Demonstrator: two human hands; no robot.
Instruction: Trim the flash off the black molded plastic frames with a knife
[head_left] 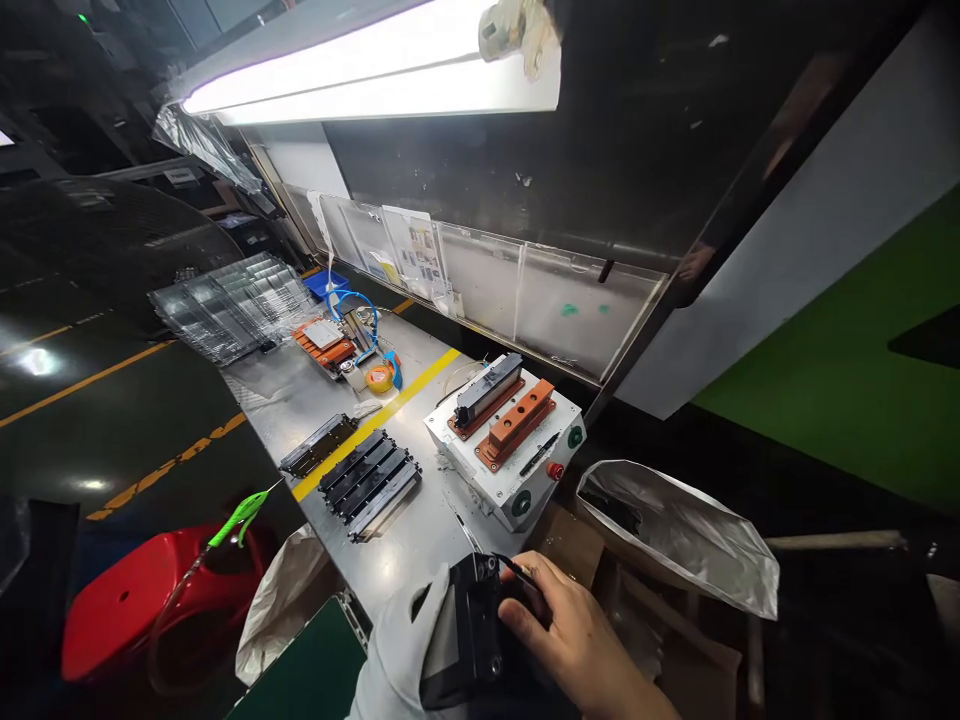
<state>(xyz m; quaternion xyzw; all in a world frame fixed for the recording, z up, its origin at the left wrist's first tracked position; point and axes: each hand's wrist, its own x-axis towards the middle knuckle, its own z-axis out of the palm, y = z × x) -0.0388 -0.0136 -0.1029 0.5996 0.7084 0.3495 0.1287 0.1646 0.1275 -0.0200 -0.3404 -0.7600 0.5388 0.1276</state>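
My left hand (397, 655), in a white glove, holds a black plastic module (461, 640) low in the view, just past the bench's near edge. My bare right hand (562, 625) grips a thin black pen-like tool (517, 570), with its tip at the top of the module and its fingers against the module's side. Part of the module is hidden behind my hands. Beyond them, several black modules (369, 485) lie side by side on the steel workbench (427, 545).
A white fixture box (502, 440) with orange blocks, a red stop button and green buttons stands on the bench. A silver foil bag (679, 535) lies right, above a cardboard box. Stacked clear trays (232, 305), tools and tape sit farther along. A red stool (150, 600) stands left.
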